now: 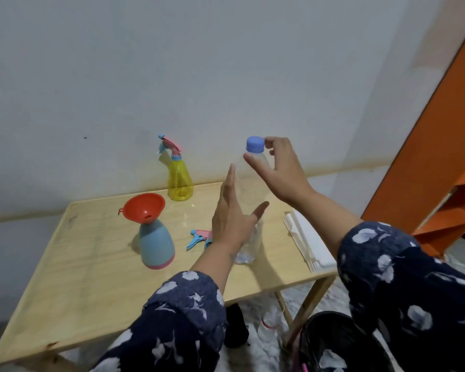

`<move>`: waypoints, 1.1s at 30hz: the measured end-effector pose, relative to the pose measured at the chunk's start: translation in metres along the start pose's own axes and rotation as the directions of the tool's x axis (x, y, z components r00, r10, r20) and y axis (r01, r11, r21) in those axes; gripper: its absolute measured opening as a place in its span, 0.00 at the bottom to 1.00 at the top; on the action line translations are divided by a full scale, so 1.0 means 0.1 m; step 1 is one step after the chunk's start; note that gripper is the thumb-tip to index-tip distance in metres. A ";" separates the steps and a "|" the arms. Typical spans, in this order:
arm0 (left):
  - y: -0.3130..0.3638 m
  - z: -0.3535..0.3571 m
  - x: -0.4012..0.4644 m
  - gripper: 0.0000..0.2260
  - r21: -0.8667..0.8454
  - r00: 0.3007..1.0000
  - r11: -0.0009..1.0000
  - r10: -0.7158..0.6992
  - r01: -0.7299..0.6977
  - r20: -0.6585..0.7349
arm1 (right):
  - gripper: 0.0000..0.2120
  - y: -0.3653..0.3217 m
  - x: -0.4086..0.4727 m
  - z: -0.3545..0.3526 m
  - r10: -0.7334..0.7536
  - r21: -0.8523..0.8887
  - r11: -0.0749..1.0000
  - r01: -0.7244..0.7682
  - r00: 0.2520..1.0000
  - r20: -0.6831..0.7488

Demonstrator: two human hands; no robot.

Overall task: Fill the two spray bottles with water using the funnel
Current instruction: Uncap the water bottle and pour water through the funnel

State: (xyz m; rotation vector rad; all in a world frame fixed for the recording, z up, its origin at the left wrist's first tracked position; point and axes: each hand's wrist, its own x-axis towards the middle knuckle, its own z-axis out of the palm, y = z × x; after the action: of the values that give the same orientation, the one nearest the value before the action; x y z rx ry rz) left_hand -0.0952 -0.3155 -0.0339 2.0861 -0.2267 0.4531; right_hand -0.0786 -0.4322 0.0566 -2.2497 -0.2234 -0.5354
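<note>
1. Right hand [278, 170] is reaching over the clear water bottle [250, 200], fingertips loosely curled beside the blue cap [255, 144]; one finger is touching the cap's edge, thumb lying against the neck. Whether it is actually gripping the cap cannot be told.
2. Left hand [232, 216] is standing edge-on against the bottle's left side, fingers straight, thumb spread across the front; it is not closing round the bottle.
3. Bottle is standing upright on the wooden table [91, 277], right of centre, with a little water showing at its base.
4. Blue spray bottle [156, 244] is sitting at 9 o'clock from the water bottle, headless, with the red funnel [144, 206] resting in its neck.
5. Its spray head [199, 238] is lying on the table between the two, partly behind the left wrist.
6. Yellow spray bottle [180, 181], head on, is standing at 11 o'clock, by the wall.
7. Folded white cloth [309, 242] is lying at 3 o'clock on the table's right edge.
</note>
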 end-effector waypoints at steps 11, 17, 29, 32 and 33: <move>0.12 -0.15 0.20 0.40 -0.035 1.000 0.999 0.012 -0.012 0.010 | 0.17 -0.59 0.62 -0.24 0.123 -0.592 0.806 0.021 0.972 0.202; 0.11 -0.18 0.21 0.41 -0.056 1.000 0.998 0.001 0.001 0.031 | 0.14 -0.67 0.58 -0.43 0.105 -0.544 0.821 0.176 0.888 0.447; 0.16 -0.16 0.17 0.41 -0.075 0.998 0.997 -0.001 0.006 0.070 | 0.14 -0.75 0.61 -0.32 0.108 -0.662 0.736 0.139 0.942 0.318; 0.17 -0.15 0.15 0.41 -0.102 0.998 0.995 -0.007 0.013 0.062 | 0.19 -0.81 0.58 -0.31 0.164 -0.760 0.638 0.121 0.943 0.288; 0.17 -0.16 0.15 0.41 -0.105 0.999 0.994 -0.009 0.014 0.051 | 0.21 -0.82 0.57 -0.30 0.192 -0.795 0.596 0.108 0.943 0.272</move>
State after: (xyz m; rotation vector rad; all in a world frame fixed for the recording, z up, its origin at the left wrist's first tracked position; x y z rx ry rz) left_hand -0.0911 -0.3104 -0.0075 1.9958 -0.2632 0.3737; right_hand -0.0634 -0.4003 0.1550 -3.2513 -0.0907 -0.2181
